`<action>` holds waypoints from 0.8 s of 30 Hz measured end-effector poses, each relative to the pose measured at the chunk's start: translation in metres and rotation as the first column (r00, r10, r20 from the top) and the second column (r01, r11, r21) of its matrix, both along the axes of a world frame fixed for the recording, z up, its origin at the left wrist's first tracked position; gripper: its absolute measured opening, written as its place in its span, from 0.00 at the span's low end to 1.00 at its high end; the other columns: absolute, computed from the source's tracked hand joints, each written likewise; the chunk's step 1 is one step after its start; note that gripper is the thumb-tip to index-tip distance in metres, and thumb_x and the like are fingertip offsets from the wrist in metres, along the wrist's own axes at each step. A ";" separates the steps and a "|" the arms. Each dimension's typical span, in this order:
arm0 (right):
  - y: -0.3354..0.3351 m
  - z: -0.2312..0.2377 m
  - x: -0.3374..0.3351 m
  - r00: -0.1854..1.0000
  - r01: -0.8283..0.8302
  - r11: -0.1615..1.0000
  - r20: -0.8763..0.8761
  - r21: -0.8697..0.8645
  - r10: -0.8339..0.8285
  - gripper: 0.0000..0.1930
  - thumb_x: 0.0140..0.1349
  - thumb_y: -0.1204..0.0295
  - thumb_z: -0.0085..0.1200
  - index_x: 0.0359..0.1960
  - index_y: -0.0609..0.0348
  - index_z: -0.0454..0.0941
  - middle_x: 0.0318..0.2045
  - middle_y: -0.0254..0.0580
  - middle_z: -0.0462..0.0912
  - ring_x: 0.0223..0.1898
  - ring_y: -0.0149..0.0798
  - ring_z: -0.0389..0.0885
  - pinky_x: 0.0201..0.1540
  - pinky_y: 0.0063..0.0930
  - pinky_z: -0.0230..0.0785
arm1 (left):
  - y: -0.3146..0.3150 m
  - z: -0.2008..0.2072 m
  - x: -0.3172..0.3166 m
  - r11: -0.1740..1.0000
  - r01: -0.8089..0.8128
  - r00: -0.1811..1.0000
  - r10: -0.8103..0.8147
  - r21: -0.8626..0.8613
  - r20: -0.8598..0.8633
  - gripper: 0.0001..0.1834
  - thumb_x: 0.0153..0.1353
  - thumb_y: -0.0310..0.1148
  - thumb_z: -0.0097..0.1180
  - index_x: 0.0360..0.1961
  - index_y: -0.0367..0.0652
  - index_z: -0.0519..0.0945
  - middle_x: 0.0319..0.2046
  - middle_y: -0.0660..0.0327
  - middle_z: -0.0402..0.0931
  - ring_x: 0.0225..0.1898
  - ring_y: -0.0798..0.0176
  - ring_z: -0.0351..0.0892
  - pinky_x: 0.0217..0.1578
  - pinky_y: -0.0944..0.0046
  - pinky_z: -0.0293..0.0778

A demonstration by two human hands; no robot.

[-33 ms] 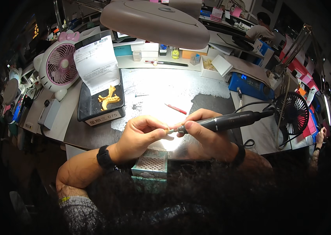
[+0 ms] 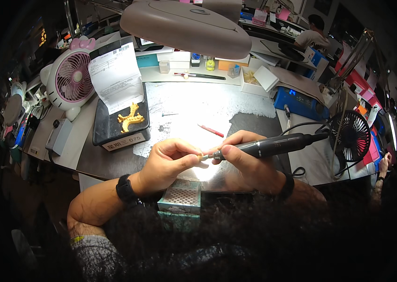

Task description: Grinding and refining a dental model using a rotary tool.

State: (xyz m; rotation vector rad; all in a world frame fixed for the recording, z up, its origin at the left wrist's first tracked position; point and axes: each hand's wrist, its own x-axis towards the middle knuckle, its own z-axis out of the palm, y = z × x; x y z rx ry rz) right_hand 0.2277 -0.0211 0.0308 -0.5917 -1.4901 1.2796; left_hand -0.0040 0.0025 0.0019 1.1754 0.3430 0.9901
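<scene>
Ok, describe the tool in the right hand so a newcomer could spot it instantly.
Below the big grey-brown lamp head is the brightly lit worktop, with the right hand near its front edge. That hand grips the pen-shaped handpiece, whose metal nose points toward the left hand. Unlike the thin red stick beyond it, it is thick and black.

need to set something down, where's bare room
Bare: bright stretch behind the red stick; dark patch right of it, behind the black handpiece. Crowded: around the left hand and right hand, and leftward by the black tray and pink fan.
</scene>
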 end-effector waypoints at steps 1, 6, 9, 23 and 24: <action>0.000 0.000 0.000 1.000 0.000 1.000 0.000 0.000 0.000 0.05 0.68 0.77 0.55 0.38 0.68 0.79 0.36 0.45 0.85 0.38 0.32 0.84 0.44 0.27 0.78 | 0.000 0.000 -0.001 1.000 -0.004 1.000 0.004 0.005 -0.014 0.04 0.66 0.22 0.60 0.41 0.33 0.80 0.41 0.55 0.83 0.46 0.61 0.83 0.50 0.60 0.81; -0.004 0.005 -0.005 0.994 -0.032 0.996 -0.107 -0.082 0.024 0.05 0.68 0.77 0.55 0.38 0.68 0.79 0.35 0.44 0.85 0.38 0.31 0.83 0.44 0.26 0.77 | 0.000 0.001 0.000 1.000 -0.005 1.000 0.005 0.010 -0.016 0.05 0.66 0.22 0.60 0.41 0.33 0.80 0.41 0.55 0.83 0.46 0.61 0.83 0.51 0.59 0.81; -0.004 0.004 -0.005 0.992 -0.046 0.996 -0.118 -0.081 0.037 0.05 0.68 0.78 0.55 0.37 0.68 0.79 0.35 0.45 0.85 0.38 0.31 0.83 0.44 0.25 0.77 | 0.000 0.001 -0.001 1.000 -0.003 1.000 0.003 0.010 -0.026 0.05 0.66 0.22 0.60 0.41 0.33 0.80 0.42 0.54 0.83 0.46 0.61 0.83 0.50 0.59 0.81; -0.003 0.005 -0.003 0.998 -0.030 0.999 -0.050 -0.036 0.028 0.05 0.68 0.78 0.55 0.38 0.69 0.79 0.35 0.44 0.85 0.38 0.30 0.83 0.45 0.25 0.77 | 0.004 -0.007 -0.003 0.998 -0.005 0.999 0.008 0.067 -0.046 0.04 0.66 0.21 0.58 0.41 0.36 0.79 0.44 0.52 0.82 0.48 0.54 0.84 0.51 0.49 0.83; -0.003 0.006 -0.002 0.999 -0.032 0.999 -0.040 -0.042 0.031 0.05 0.68 0.78 0.55 0.38 0.69 0.79 0.36 0.44 0.85 0.39 0.30 0.83 0.46 0.25 0.77 | 0.004 -0.007 -0.003 0.998 -0.007 0.999 0.010 0.068 -0.045 0.04 0.66 0.21 0.58 0.41 0.36 0.79 0.44 0.52 0.82 0.48 0.54 0.84 0.51 0.49 0.83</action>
